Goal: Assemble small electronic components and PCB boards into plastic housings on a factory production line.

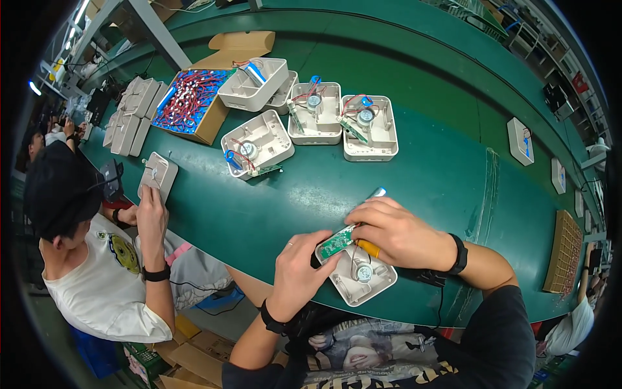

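Observation:
A green circuit board (336, 242) is tilted up over a small white plastic housing (350, 295) near the table's front edge. My left hand (299, 267) is closed around the board's left end, thumb along its lower side. My right hand (396, 235) has its fingers bent together at the board's right end. Beneath those fingers shows a yellow-orange piece (368, 248), its kind unclear. Inside the housing sits a round speaker (364, 273) with thin wires. A blue-ended object (379, 192) sticks out beyond my right knuckles, mostly hidden.
Several white housings (369, 148) with speakers, boards and blue cells stand farther back. A cardboard box (210, 133) holds blue cells with red wires. At left, a co-worker's hand (152, 206) touches another housing (162, 174). More housings (520, 141) and a brown gridded tray (562, 253) lie at right.

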The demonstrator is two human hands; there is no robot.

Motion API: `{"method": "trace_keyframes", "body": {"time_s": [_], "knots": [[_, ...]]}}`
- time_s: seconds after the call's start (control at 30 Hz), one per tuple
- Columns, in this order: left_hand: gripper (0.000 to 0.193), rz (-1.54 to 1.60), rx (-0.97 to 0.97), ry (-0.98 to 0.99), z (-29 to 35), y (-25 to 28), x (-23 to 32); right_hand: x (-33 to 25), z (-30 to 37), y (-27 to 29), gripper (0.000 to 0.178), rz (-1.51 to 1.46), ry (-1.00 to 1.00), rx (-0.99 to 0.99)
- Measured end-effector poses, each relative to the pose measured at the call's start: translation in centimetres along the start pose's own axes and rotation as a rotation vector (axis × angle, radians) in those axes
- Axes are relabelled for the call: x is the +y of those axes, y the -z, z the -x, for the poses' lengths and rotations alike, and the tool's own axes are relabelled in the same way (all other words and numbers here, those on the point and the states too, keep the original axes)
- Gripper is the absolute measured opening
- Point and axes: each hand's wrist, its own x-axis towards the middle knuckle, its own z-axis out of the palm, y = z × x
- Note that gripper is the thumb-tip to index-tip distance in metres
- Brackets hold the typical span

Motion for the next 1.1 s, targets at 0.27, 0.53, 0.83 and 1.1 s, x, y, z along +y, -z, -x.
{"method": "trace_keyframes", "body": {"time_s": [0.27, 0.53, 0.83, 1.1], "knots": [[0.036, -0.076, 0.02, -0.133, -0.2, -0.2, -0.1, -0.8, 0.2, 0.2, 0.02, 0.159, -0.004, -0.094], [0.022, -0.192, -0.002, -0.255, -0.2, 0.1, 0.0, -1.1, 0.3, -0.4, 0.013, 0.166, -0.09, -0.056], [0.016, -0.289, -0.018, -0.282, 0.0, 0.0, 0.1, -0.6, 0.2, -0.5, 0.014, 0.117, -0.168, -0.033], [0.015, -0.226, -0.066, -0.247, -0.1, -0.4, 0.2, -0.6, -0.2, -0.2, 0.014, 0.091, -0.179, -0.041]]}}
